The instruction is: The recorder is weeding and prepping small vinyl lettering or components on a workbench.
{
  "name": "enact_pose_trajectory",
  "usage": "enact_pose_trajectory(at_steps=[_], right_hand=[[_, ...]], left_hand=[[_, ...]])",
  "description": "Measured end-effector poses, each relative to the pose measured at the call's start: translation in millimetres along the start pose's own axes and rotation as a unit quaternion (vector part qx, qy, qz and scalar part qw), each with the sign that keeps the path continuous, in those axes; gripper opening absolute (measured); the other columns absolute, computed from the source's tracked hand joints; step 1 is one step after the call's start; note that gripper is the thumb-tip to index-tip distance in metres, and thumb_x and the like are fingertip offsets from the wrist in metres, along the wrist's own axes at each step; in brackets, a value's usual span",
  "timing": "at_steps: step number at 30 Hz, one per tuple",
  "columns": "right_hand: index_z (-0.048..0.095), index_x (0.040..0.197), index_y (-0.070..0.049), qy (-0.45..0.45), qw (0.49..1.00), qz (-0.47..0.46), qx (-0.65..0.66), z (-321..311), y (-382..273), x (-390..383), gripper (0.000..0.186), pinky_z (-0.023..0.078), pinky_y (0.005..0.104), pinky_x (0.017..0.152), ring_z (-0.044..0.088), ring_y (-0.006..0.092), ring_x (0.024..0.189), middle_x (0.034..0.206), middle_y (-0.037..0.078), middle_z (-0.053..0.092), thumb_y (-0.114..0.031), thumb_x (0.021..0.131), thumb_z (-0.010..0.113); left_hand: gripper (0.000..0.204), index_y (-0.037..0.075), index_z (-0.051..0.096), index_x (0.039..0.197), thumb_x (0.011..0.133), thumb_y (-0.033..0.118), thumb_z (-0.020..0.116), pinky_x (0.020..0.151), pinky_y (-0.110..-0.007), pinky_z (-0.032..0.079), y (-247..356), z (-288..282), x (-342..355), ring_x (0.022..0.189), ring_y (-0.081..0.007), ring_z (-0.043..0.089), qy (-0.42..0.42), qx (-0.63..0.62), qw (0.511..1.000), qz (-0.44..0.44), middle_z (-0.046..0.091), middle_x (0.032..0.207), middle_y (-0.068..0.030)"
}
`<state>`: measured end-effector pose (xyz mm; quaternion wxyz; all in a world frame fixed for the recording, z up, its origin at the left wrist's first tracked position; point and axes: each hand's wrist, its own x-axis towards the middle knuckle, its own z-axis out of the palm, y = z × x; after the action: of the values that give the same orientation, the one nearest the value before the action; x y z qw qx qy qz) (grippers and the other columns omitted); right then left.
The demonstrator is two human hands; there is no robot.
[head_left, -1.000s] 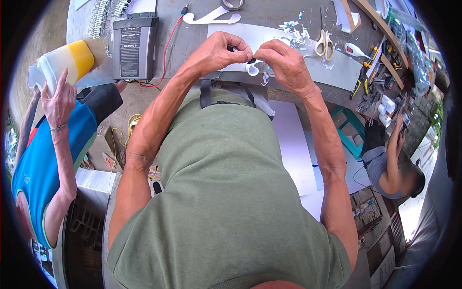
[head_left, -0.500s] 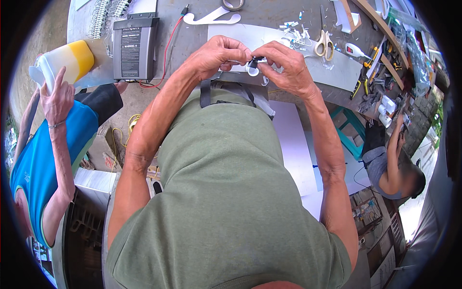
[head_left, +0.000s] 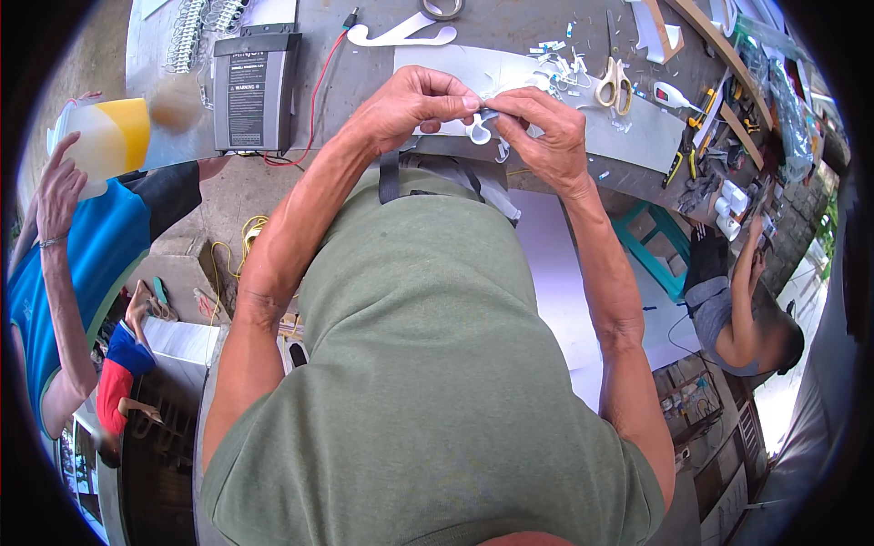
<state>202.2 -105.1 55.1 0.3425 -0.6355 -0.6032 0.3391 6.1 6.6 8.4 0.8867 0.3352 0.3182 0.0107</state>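
Observation:
My left hand point(head_left: 419, 114) and my right hand point(head_left: 542, 136) meet over the near edge of the worktable, both closed in a pinch on a small dark strip point(head_left: 485, 114). A small white curved piece point(head_left: 478, 132) hangs just below my fingertips; how it joins the strip is hidden. Beneath lies a pale sheet point(head_left: 637, 136) scattered with white offcuts point(head_left: 569, 68). Scissors point(head_left: 612, 89) with cream handles are to the right of my hands, and a grey power-supply box point(head_left: 253, 91) with a red lead point(head_left: 314, 100) is to the left.
A co-worker in blue point(head_left: 86, 255) holds a yellow-and-white container point(head_left: 123, 136). A person in red point(head_left: 118, 391) is lower left, another in grey point(head_left: 737, 318) at right. Pliers point(head_left: 696, 127), wood strips point(head_left: 742, 136) and tape point(head_left: 442, 9) lie on the table point(head_left: 364, 73); below is a teal stool point(head_left: 637, 255).
My right hand has shifted slightly, with both hands still pinched together at the small piece. The co-worker in blue has moved leftward with the container, and a person in red has come into view.

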Motion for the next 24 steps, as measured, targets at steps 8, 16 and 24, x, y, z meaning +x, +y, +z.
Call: enact_pose_trajectory(at_steps=[8, 16, 24], right_hand=[[0.078, 0.095, -0.006, -0.013, 0.978, 0.148, 0.149, 0.3, 4.1, -4.3, 0.01, 0.05, 0.0244, 0.061, 0.064, 0.0083, 0.072, 0.088, 0.003, 0.073, -0.007, 0.086, 0.076], [0.075, 0.103, -0.001, -0.023, 0.937, 0.266, 0.227, 3.3, 4.4, -9.3, 0.021, 0.051, 0.0233, 0.062, 0.064, 0.0079, 0.073, 0.088, 0.003, 0.072, -0.015, 0.087, 0.078], [0.075, 0.104, -0.002, -0.048, 0.952, 0.254, 0.166, 1.4, -6.0, -8.5, 0.024, 0.05, 0.0236, 0.058, 0.06, 0.0064, 0.064, 0.085, 0.004, 0.073, -0.018, 0.086, 0.079]], left_hand=[[0.021, 0.005, 0.077, 0.099, 0.086, 0.021, 0.08, 0.062, -0.022, 0.043, 7.7, 7.3, -9.6, 0.07, -0.0052, 0.057, 0.037, 0.166, 0.981, 0.092, 0.071, 0.081, -0.0002], [0.02, 0.002, 0.076, 0.097, 0.085, 0.018, 0.076, 0.058, -0.023, 0.044, 11.2, 17.1, -14.4, 0.066, -0.0044, 0.055, 0.076, 0.27, 0.954, 0.105, 0.069, 0.079, 0.0009], [0.022, 0.002, 0.077, 0.095, 0.083, 0.02, 0.074, 0.059, -0.028, 0.046, 6.6, 16.9, -14.4, 0.066, -0.0107, 0.058, 0.087, 0.273, 0.952, 0.107, 0.073, 0.08, -0.0056]])
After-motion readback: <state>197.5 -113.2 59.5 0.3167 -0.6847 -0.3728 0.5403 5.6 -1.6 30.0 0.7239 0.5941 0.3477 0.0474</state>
